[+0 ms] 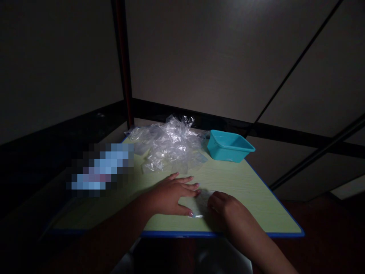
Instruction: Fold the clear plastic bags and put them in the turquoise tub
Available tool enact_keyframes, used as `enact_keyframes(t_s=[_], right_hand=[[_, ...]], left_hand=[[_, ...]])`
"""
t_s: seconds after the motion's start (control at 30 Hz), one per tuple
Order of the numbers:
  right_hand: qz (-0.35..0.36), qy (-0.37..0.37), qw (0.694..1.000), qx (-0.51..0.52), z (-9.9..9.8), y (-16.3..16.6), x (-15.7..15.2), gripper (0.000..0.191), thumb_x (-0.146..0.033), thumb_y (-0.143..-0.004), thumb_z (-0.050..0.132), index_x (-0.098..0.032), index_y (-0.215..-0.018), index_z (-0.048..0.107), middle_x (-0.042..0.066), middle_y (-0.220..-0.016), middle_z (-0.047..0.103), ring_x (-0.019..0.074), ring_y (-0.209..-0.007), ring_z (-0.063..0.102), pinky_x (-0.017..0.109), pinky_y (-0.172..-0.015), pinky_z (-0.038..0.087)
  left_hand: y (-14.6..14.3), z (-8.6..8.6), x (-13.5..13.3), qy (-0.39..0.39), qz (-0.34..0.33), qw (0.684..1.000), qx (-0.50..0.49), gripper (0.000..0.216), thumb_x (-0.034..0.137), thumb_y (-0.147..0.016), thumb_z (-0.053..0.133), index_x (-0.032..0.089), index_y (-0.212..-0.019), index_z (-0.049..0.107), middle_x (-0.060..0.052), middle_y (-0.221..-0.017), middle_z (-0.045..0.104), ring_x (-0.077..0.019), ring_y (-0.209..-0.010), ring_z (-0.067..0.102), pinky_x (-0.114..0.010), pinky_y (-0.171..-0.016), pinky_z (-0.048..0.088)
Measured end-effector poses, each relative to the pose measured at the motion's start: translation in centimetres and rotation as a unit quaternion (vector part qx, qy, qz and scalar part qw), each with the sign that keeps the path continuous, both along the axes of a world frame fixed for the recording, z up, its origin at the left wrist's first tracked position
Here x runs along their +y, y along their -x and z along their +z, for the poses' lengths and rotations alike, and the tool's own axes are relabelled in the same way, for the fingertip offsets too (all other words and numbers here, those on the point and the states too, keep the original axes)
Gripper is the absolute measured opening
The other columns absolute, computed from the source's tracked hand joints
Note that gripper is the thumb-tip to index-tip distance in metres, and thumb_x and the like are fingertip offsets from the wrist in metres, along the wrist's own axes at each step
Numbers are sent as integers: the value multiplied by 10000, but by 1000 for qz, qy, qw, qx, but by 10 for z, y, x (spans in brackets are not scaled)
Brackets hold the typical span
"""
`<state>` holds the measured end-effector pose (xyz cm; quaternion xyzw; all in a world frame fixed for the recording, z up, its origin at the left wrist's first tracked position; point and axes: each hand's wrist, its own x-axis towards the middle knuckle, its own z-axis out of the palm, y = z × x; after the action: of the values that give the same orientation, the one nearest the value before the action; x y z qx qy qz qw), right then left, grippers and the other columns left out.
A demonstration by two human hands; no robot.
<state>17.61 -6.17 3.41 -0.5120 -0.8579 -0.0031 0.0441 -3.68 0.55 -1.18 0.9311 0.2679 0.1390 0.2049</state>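
A small clear plastic bag (201, 203) lies flat on the table near its front edge. My left hand (173, 194) rests on the tabletop with its fingers spread, the thumb and fingertips touching the bag's left side. At the bag's right side is my right hand (224, 207), its fingers curled and pressed together on the plastic. The fingertips of that hand are mostly hidden under the knuckles. Beyond both hands sprawls a heap of crumpled clear plastic bags (171, 146).
A turquoise plastic basket (228, 152) stands at the table's back right edge. The pale green table (251, 194) has a blue rim. Something blurred out (105, 167) is at the left edge. Dark panelled walls (199, 57) rise behind.
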Motion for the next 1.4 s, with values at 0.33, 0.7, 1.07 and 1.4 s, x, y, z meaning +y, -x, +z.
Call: enact_keyframes(t_s=[0.33,0.7,1.07,1.4], right_hand=[[8,-79,996,40,-28,-2,-5,251,-13,-789,571,-158,-992,599,75,-910,658,192,-818,610,286,-723,464],[26,-151,987,46,-49,-5,-6,85,-112,-818,607,-188,-849,629,33,-790,607,209,-766,518,329,-723,374],[62,-165,980,95,-48,-3,-10,122,-119,-818,613,-203,-903,639,12,-785,613,189,-746,503,316,-695,341],[110,-188,976,-11,-60,-13,-31,535,-314,-872,516,-152,-1366,391,91,-1321,527,273,-1192,456,497,-1016,242]], left_hand=[[0,1,0,-2,-2,1000,-1,591,494,-768,657,383,-1307,441,28,-1428,389,-267,-1350,275,-534,-1089,87],[0,2,-1,-4,3,1000,0,583,506,-779,643,380,-1310,439,21,-1426,390,-258,-1352,272,-523,-1089,78],[0,-1,1,-11,-6,1000,3,597,511,-789,630,372,-1329,418,15,-1432,381,-258,-1356,263,-514,-1092,62],[0,0,0,-10,1,1000,7,587,549,-798,601,354,-1324,430,15,-1430,383,-256,-1353,269,-518,-1091,71]])
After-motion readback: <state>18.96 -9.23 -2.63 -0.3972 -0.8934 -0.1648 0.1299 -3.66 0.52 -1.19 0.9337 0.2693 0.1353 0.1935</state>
